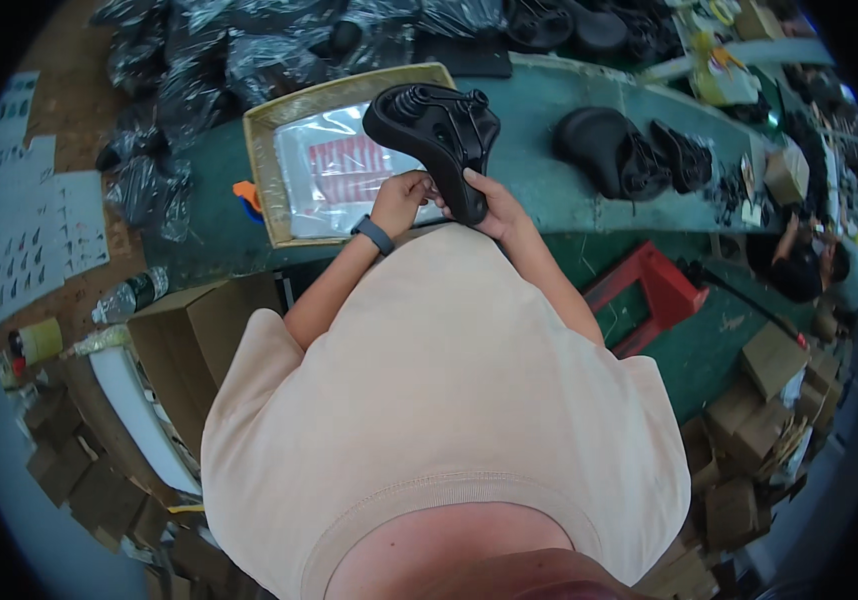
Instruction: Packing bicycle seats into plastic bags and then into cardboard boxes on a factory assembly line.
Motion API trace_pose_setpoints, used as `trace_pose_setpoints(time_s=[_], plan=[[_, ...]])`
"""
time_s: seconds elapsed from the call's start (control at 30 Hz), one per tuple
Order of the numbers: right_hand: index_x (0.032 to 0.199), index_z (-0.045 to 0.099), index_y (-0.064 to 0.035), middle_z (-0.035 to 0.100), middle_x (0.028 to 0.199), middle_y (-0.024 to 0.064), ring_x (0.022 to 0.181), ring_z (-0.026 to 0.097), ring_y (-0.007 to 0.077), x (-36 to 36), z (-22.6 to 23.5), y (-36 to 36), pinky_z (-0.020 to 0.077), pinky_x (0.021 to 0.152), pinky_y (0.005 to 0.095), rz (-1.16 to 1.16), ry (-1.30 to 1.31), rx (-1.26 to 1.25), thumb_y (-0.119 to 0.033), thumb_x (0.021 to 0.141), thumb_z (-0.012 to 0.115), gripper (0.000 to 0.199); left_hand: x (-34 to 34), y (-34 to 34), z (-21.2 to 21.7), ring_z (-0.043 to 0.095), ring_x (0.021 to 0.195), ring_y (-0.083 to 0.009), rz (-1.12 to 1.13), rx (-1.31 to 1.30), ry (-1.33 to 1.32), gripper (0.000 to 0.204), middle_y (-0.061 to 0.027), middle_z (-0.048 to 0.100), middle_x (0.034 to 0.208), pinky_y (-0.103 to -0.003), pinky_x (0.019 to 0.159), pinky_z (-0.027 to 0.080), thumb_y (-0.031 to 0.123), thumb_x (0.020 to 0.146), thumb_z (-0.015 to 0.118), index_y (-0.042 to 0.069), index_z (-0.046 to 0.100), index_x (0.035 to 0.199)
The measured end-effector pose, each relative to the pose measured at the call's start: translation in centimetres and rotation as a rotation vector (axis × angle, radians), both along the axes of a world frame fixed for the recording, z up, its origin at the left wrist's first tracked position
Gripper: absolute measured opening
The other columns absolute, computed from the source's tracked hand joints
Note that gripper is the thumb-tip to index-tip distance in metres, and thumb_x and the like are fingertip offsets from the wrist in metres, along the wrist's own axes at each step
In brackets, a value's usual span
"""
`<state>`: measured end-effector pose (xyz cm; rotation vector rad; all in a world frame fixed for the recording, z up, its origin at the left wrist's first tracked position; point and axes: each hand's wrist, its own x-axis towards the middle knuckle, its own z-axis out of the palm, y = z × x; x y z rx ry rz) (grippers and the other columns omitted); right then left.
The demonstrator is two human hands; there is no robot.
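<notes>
A black bicycle saddle [439, 130] is held up in front of me, its underside with rails and springs facing up and its narrow nose pointing toward me. My right hand [494, 205] grips the nose from the right, thumb on top. On the other side of the nose, my left hand [405, 200] has its fingers pinched together; what is between them is too small or hidden to make out. Beneath the saddle stands a tan box [261, 180], in which lie clear plastic bags with red print [344, 170].
More black saddles [604, 150] lie on the green table [539, 100] to the right. Plastic-wrapped saddles [284, 60] are heaped at the back left. A red pallet jack [664, 290] stands on the floor at right, and an open cardboard box [194, 335] at left. People [799, 260] work far right.
</notes>
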<state>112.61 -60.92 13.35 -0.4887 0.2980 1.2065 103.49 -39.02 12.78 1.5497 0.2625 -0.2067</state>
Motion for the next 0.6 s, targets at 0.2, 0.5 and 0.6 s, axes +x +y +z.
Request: trace_pose_setpoints(time_s=[0.2,0.5,0.6], plan=[[0.154,0.05,0.0018,0.061,0.143,0.0215,0.112,0.063,0.0322,-1.9,6.6,1.2,0.0567,0.093,0.0441,-0.184,0.04,0.183,-0.038,0.105,0.071,0.066,-7.1,12.9,4.4,0.076,0.106,-0.0199,0.624,-1.37,-0.081,0.017,-0.0091,0.078,0.109,-0.038,0.098,0.062,0.014,0.112,0.057,0.006,0.07,0.119],[0.156,0.046,0.0034,0.067,0.14,0.0225,0.129,0.067,0.0346,-2.6,15.3,2.3,0.0498,0.115,0.0417,0.194,-1.45,-0.786,-0.015,0.068,0.1,0.105,-2.0,10.5,12.1,0.044,0.062,-0.0021,0.687,-0.449,0.004,0.024,0.0079,0.059,0.075,-0.022,0.055,0.033,0.026,0.109,0.069,0.005,0.081,0.106],[0.16,0.046,-0.0093,0.065,0.146,0.0222,0.126,0.068,0.0448,-4.1,17.9,4.3,0.0581,0.104,0.0484,0.339,-1.999,-0.966,-0.014,0.067,0.099,0.108,0.9,10.4,15.4,0.065,0.073,-0.0173,0.587,-0.019,-0.28,0.025,0.0,0.067,0.076,-0.038,0.064,0.05,0.023,0.106,0.07,0.001,0.079,0.112]])
